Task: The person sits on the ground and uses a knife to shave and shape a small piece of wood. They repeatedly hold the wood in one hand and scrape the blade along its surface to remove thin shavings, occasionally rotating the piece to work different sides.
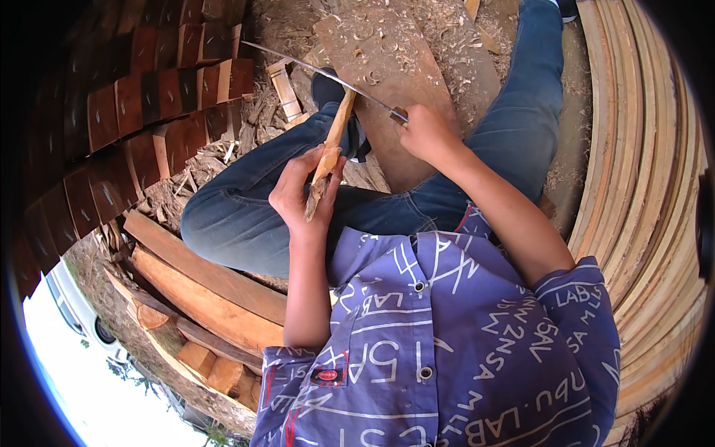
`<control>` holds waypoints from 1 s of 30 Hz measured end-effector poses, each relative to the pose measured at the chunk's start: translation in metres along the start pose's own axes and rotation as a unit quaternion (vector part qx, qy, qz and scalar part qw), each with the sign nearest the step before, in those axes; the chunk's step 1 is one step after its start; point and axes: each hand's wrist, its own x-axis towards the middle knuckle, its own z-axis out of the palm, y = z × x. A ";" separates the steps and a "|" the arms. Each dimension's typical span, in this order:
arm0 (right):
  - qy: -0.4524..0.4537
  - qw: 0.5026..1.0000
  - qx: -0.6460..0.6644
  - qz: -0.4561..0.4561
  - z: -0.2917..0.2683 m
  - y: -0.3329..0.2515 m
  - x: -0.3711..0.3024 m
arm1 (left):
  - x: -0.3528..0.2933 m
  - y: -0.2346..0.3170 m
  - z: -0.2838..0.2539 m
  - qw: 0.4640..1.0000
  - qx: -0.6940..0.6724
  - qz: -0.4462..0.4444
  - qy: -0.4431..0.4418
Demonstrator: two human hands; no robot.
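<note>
My left hand (292,192) is closed around the lower part of a narrow piece of wood (339,127). Pale cut faces show along the wood, with rough bark-like fibre at its lower end. In my right hand (430,135) is the handle of a long-bladed knife (313,65). Its thin metal blade, seen nearly edge-on, reaches up and left across the far tip of the wood. Whether blade and wood touch, I cannot tell. Both hands are above my bent left leg (246,216) and lap.
A board (398,59) strewn with curled shavings lies between my legs. Stacked dark wooden blocks (126,112) rise at the left. Long planks (633,186) line the right side. Split timber (201,290) lies at the lower left, and a white vehicle (78,316) stands beyond.
</note>
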 end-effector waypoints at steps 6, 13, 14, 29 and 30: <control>0.010 0.991 0.117 -0.056 -0.023 -0.052 -0.030 | -0.001 -0.004 -0.002 1.000 -0.006 -0.007 -0.002; -0.041 0.995 0.085 -0.026 -0.003 -0.049 -0.018 | -0.003 -0.003 -0.003 0.999 0.012 -0.049 0.006; -0.051 0.994 0.093 -0.014 -0.004 -0.051 -0.019 | -0.002 -0.002 -0.003 0.997 0.005 -0.074 0.015; -0.034 0.996 0.038 -0.069 -0.009 -0.054 -0.001 | 0.003 -0.009 -0.001 0.996 -0.003 -0.078 0.048; -0.039 0.996 0.039 -0.077 -0.011 -0.057 -0.004 | 0.004 -0.011 0.001 0.995 -0.013 -0.083 0.057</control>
